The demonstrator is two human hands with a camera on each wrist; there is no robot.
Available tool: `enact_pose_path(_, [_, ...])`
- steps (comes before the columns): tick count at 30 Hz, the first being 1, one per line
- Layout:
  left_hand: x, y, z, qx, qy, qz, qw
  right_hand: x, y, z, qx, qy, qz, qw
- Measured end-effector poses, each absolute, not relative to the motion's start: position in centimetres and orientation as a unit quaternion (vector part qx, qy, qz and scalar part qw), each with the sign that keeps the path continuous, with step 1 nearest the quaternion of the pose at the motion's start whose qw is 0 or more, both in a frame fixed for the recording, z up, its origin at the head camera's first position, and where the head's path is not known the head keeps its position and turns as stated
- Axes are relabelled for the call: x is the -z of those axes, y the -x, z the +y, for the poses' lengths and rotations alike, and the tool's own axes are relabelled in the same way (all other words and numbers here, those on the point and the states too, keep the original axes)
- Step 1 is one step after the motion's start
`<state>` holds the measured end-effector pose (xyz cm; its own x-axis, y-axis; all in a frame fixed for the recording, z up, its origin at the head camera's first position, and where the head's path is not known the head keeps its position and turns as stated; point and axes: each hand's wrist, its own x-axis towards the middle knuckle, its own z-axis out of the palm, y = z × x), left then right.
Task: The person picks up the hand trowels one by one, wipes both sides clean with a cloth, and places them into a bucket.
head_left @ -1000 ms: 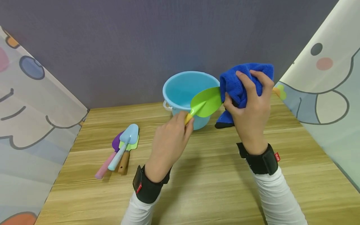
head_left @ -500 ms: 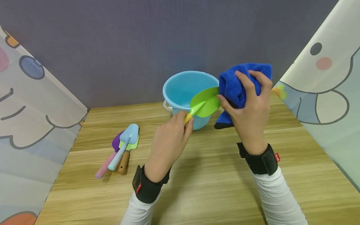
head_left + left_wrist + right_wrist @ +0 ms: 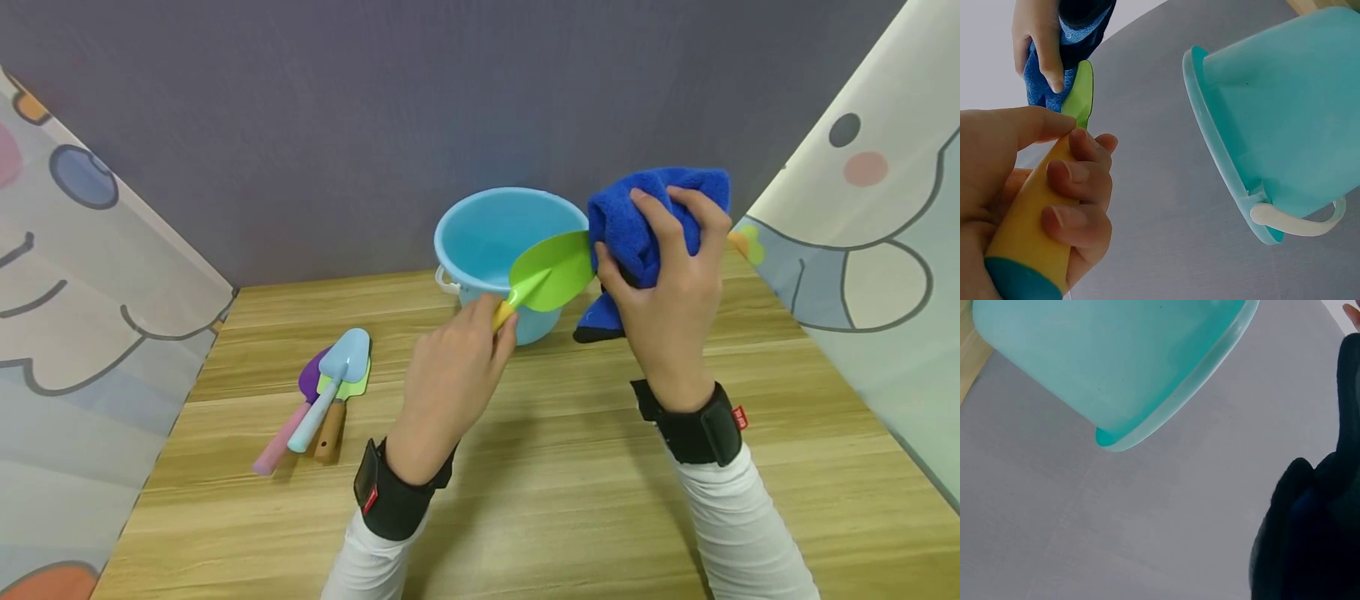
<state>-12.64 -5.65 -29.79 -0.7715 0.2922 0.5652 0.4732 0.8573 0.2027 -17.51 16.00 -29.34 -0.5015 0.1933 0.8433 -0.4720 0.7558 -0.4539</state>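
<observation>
My left hand [image 3: 450, 371] grips a hand trowel by its yellow handle [image 3: 1035, 206], which ends in teal. The trowel's green blade [image 3: 551, 271] points up to the right, in front of the bucket in the head view. A blue cloth [image 3: 622, 221] is bunched in my right hand [image 3: 675, 292], its fingers spread over it and the thumb at the blade side. The cloth meets the blade's tip and covers its end. In the right wrist view the cloth [image 3: 1310, 550] is a dark shape at the right edge, and the trowel is not visible there.
Behind the blade stands a light blue bucket [image 3: 491, 233] with a white handle [image 3: 1297, 224], close to the grey back wall [image 3: 337, 142]. On the left of the wooden table [image 3: 570, 500] lie a light blue trowel [image 3: 345, 358], a purple one with a pink handle [image 3: 281, 442], and a green, wooden-handled tool [image 3: 330, 433].
The cloth and right thumb shifted slightly left over the blade's tip, then back to the right. The left hand and trowel have hardly moved.
</observation>
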Motion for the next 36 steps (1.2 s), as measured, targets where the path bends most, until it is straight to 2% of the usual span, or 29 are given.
enact_pose_path(10, [29.8, 12.7, -5.7, 0.178, 0.211, -0.923, 0.268, 29.2, 17.7, 16.4, -0.366, -0.074, -0.764, 0.526])
enact_pose_path(17, [29.8, 13.0, -6.2, 0.199, 0.208, -0.927, 0.239, 29.1, 18.0, 16.6, -0.395, -0.068, -0.73, 0.553])
enact_pose_path(36, [29.5, 13.5, -6.9, 0.24, 0.166, -0.935, 0.2, 28.8, 17.9, 16.4, -0.397, -0.07, -0.725, 0.559])
